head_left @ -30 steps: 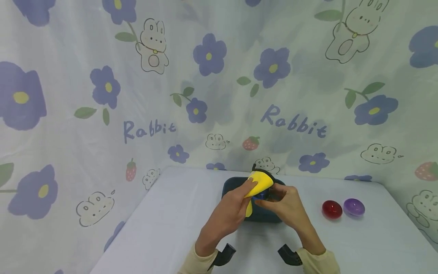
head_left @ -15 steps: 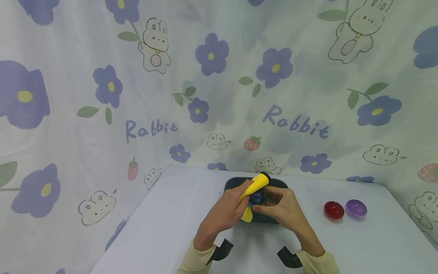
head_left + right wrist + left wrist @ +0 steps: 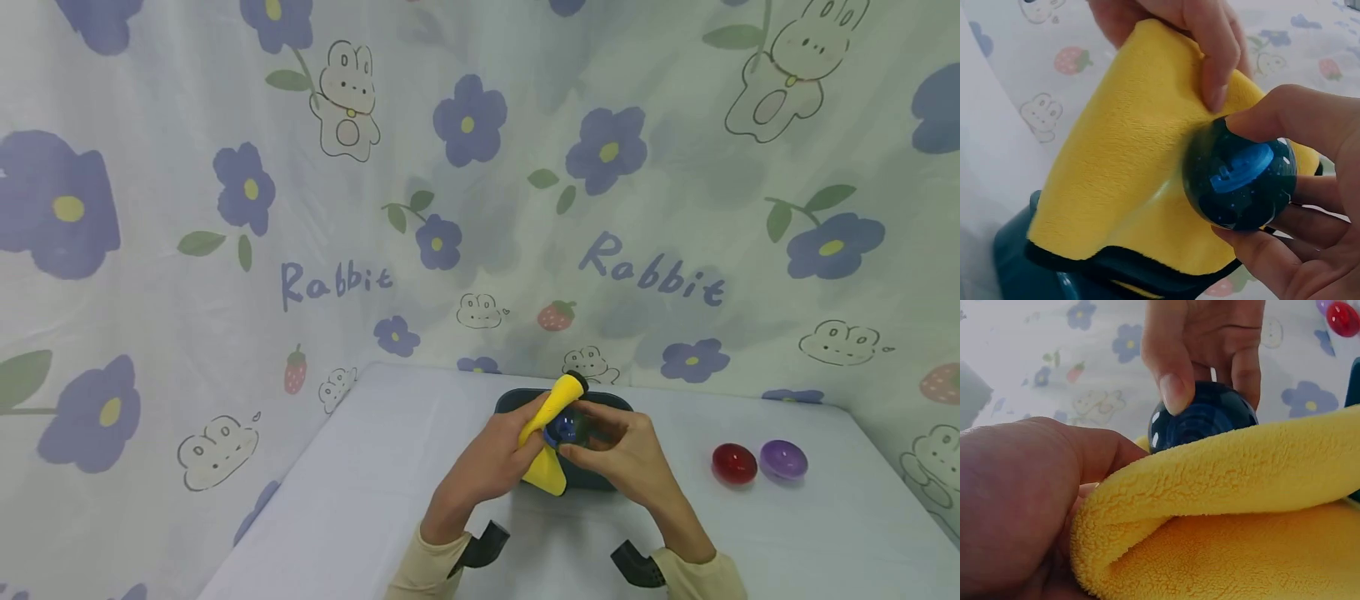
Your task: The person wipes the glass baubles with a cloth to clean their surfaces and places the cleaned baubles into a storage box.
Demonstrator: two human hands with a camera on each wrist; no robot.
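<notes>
My left hand (image 3: pixel 491 458) grips a folded yellow plush cloth (image 3: pixel 546 475) with a dark edge. Part of the cloth sticks up past the fingers and another part hangs below them. Facing it, my right hand (image 3: pixel 633 454) holds a glossy, see-through dark blue ball (image 3: pixel 566 427) between thumb and fingers. Inside the ball (image 3: pixel 1241 175) a bright blue shape shows in the right wrist view. The cloth (image 3: pixel 1122 150) lies right up against the ball there, with left fingers behind it. From the left wrist, the cloth (image 3: pixel 1229 475) hides the ball's lower part.
Under both hands stands a dark teal basin (image 3: pixel 611 400) on the white table (image 3: pixel 420 417). To the right, a shiny red rounded piece (image 3: pixel 735 464) and a purple bowl-like piece (image 3: pixel 783 460) sit side by side. A patterned curtain (image 3: pixel 480 208) hangs behind the table.
The cloth's upper part has turned from a wide fold over the ball to a narrow one beside it, and more hangs below the left hand. More of the ball shows; the right hand keeps holding it.
</notes>
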